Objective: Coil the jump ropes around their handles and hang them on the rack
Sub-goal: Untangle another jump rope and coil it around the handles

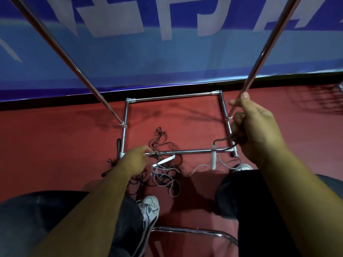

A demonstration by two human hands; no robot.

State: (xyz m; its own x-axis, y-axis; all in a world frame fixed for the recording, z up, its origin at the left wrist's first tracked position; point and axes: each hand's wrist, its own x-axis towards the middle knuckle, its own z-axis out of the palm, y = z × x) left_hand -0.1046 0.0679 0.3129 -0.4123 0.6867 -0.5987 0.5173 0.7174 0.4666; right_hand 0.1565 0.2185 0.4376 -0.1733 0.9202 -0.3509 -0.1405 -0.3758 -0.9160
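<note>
Right now the right hand is curled round a dark rope, index finger out against the rack's right pole. The left hand is low at the front bar, fingers curled into the rope tangle on the floor; its actual hold is unclear. One white handle lies slanted beside it. A second white handle crosses the bar, its long axis running front to back.
</note>
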